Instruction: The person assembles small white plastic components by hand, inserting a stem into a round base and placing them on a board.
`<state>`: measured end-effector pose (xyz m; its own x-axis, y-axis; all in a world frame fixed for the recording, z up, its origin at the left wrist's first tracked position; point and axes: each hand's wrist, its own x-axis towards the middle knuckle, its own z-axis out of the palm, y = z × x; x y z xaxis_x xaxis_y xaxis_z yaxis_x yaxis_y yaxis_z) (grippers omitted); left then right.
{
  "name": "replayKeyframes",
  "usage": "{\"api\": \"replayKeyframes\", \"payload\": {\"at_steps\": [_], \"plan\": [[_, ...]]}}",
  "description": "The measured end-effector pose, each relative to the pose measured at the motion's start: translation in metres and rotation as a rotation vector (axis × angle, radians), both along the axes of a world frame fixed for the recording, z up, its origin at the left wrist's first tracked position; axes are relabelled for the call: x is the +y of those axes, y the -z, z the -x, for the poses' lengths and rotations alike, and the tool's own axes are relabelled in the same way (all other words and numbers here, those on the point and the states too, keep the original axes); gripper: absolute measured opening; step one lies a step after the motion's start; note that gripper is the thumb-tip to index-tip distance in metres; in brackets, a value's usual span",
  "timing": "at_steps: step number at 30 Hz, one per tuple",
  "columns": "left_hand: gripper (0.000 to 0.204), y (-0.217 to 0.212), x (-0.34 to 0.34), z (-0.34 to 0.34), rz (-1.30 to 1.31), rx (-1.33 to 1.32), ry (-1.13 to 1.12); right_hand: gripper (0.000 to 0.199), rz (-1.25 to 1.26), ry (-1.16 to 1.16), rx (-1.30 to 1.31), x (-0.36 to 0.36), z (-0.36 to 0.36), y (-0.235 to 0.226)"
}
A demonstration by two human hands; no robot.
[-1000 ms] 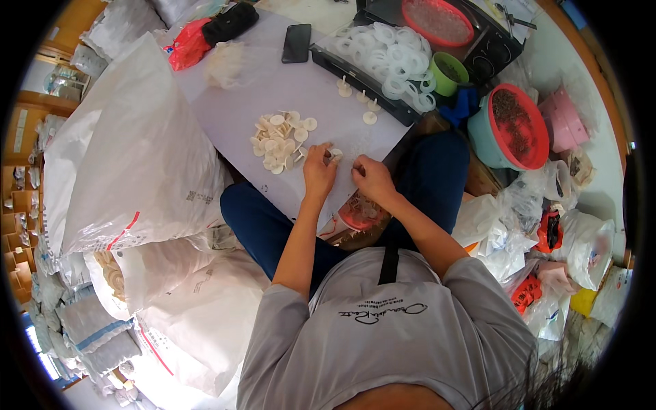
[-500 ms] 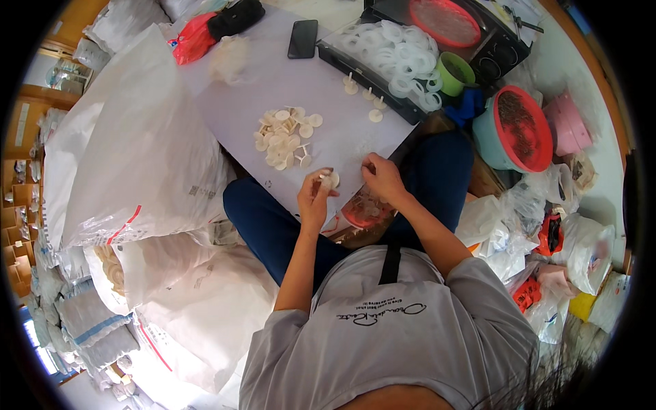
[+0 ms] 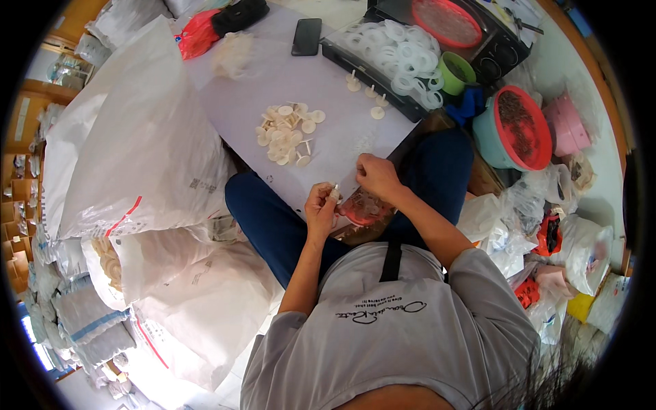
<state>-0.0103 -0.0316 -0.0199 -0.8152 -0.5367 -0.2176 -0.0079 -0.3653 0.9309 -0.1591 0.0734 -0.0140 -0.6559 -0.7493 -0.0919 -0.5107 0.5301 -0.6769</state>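
Note:
Close to the front edge of the table, my left hand [image 3: 320, 207] is closed on a small cream plastic disc with a stem [image 3: 334, 193]. Its fingers partly cover the piece. My right hand [image 3: 377, 176] rests just to the right with fingers curled together; whatever they pinch is too small to make out. Beyond it lie some tiny clear bits [image 3: 364, 143]. A pile of cream stemmed discs [image 3: 283, 140] sits ahead of my left hand. Below both hands, a red container with clear small pieces [image 3: 365, 208] shows between my legs.
A black tray [image 3: 372, 78] full of translucent rings stands at the far right, with several stemmed discs along its front. Nearby are a green cup [image 3: 456, 74] and a red-rimmed basin [image 3: 523, 130]. A phone [image 3: 306, 37] lies far back. Big white sacks [image 3: 137, 150] crowd the left.
My left hand has come slightly nearer to me and turned the stemmed disc, so its face shows less. My right hand has shifted slightly left, its fingers still curled.

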Motion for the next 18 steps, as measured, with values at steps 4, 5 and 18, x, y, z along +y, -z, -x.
{"api": "replayKeyframes", "payload": {"at_steps": [4, 5, 18], "plan": [[0.010, -0.004, -0.003, -0.005, -0.025, -0.052, 0.029, 0.009, 0.227, 0.081, -0.500, 0.005, -0.016, -0.016], [0.011, -0.004, -0.003, -0.006, -0.033, -0.065, 0.031, 0.008, 0.301, 0.086, -0.638, 0.005, -0.021, -0.018], [0.012, -0.007, -0.005, -0.015, 0.142, -0.102, 0.183, 0.007, 0.441, -0.033, -0.824, 0.012, -0.041, -0.015]]}}
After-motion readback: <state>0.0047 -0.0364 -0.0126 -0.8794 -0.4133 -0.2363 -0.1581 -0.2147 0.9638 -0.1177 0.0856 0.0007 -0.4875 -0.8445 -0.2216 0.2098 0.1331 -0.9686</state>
